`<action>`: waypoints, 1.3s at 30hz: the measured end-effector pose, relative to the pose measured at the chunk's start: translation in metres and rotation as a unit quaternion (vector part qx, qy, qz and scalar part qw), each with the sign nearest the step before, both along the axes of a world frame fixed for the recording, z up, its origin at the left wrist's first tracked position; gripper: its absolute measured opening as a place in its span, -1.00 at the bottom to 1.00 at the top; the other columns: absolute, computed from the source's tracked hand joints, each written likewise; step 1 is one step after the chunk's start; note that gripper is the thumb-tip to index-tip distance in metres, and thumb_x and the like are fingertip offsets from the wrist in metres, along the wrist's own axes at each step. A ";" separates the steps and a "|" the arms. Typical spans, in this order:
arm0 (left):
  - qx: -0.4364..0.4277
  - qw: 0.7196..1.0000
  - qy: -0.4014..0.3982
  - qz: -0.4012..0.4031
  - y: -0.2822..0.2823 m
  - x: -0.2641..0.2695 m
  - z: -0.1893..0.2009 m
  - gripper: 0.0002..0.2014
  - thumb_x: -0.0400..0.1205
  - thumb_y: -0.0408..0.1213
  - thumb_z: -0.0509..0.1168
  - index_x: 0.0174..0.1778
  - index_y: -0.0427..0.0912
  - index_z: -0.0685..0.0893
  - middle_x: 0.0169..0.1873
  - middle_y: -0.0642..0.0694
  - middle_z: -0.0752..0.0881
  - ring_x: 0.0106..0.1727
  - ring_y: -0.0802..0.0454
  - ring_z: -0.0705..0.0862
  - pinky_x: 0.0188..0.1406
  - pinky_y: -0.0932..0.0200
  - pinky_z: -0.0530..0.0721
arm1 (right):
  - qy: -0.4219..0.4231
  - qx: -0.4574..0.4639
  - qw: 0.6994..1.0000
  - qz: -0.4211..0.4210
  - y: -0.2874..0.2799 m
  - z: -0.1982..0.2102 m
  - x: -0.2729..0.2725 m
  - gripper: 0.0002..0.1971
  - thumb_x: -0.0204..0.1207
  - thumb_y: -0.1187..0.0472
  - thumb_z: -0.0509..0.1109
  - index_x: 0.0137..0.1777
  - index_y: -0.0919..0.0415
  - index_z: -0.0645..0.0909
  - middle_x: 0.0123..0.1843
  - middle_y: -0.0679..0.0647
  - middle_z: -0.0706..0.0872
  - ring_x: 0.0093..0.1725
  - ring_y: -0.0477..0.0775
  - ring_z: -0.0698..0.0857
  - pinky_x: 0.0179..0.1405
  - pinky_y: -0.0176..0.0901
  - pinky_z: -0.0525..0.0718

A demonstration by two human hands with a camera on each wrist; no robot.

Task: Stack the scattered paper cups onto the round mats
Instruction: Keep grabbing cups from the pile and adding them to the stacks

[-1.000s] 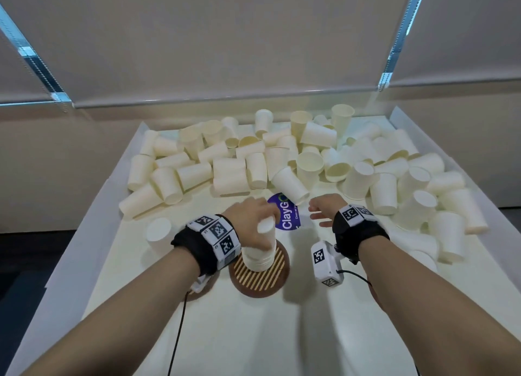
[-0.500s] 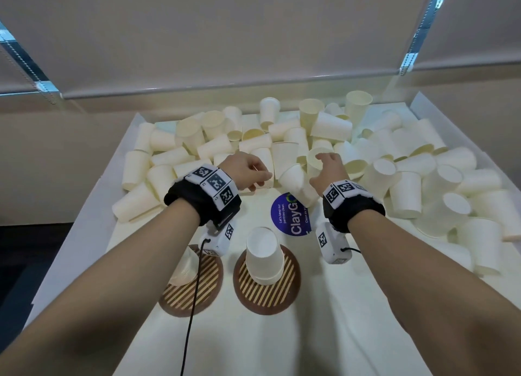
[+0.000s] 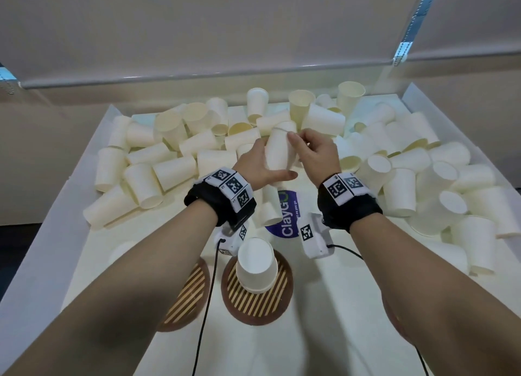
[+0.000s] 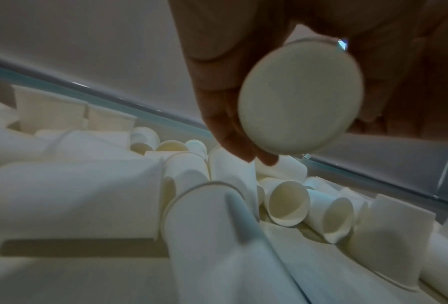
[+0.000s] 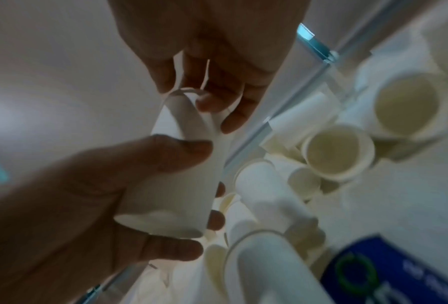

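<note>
My left hand (image 3: 263, 162) grips a white paper cup (image 3: 279, 150) round its lower body, lifted above the pile. My right hand (image 3: 296, 139) pinches the same cup at its rim. The cup's base (image 4: 301, 98) faces the left wrist camera. In the right wrist view the cup (image 5: 191, 168) lies in the left palm with right fingertips (image 5: 204, 102) on its rim. A short stack of upside-down cups (image 3: 255, 263) stands on the middle round striped mat (image 3: 256, 305). Another mat (image 3: 184, 296) lies to its left, partly under my left forearm.
Several loose cups (image 3: 174, 167) lie heaped across the far half of the white walled tray (image 3: 56, 234), with more on the right (image 3: 451, 201). A blue round sticker (image 3: 287, 215) sits between pile and mats. Wrist camera cables hang over the mats.
My left hand left the stack on the mat and reached into the pile with the right. Both hands have now lifted one cup clear of the heap.
</note>
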State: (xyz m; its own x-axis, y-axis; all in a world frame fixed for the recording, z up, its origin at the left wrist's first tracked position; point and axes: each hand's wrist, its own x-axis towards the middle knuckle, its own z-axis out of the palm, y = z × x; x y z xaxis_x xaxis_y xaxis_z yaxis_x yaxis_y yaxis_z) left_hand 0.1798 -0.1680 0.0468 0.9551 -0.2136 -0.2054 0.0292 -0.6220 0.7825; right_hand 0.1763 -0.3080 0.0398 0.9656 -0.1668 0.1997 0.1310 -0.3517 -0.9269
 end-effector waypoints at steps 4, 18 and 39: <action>0.031 0.997 -0.023 0.061 0.015 0.003 -0.002 -0.22 0.43 -0.11 0.51 0.49 -0.15 0.26 0.15 -0.05 0.54 0.10 -0.02 0.54 -0.06 0.13 0.50 | 0.060 0.056 0.995 -0.052 0.015 -0.014 0.006 -0.74 0.65 0.06 0.21 0.12 0.17 0.64 -0.01 0.00 0.69 -0.04 0.11 0.65 0.14 0.09 0.65; 0.014 0.994 -0.049 0.100 0.073 -0.018 0.009 -0.30 0.28 -0.10 0.62 0.35 -0.01 0.57 0.07 0.02 0.66 0.00 -0.03 0.62 -0.08 0.13 0.56 | 0.238 -0.127 0.962 0.050 0.019 -0.044 -0.001 -0.75 0.60 0.19 0.29 0.16 0.31 0.64 -0.07 0.18 0.71 -0.16 0.12 0.64 0.13 0.05 0.68; 0.005 0.999 -0.052 -0.012 -0.033 -0.105 0.093 -0.48 0.35 0.01 0.55 0.14 -0.10 0.57 -0.23 0.00 0.61 -0.40 0.10 0.56 -0.53 0.26 0.47 | 0.177 0.205 0.961 -0.051 -0.055 0.057 -0.127 -0.87 0.53 0.35 0.22 -0.11 0.32 0.61 -0.59 0.15 0.43 -0.77 -0.06 0.37 -0.60 -0.33 0.48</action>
State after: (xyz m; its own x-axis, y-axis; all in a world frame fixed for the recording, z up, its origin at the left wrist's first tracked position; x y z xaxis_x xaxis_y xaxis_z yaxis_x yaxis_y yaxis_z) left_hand 0.0748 -0.2010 0.1394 0.9661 -0.2351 -0.1066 -0.0676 -0.6289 0.7745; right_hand 0.0495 -0.3629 0.0968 0.9356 -0.2586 -0.2402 -0.2334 0.0573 -0.9707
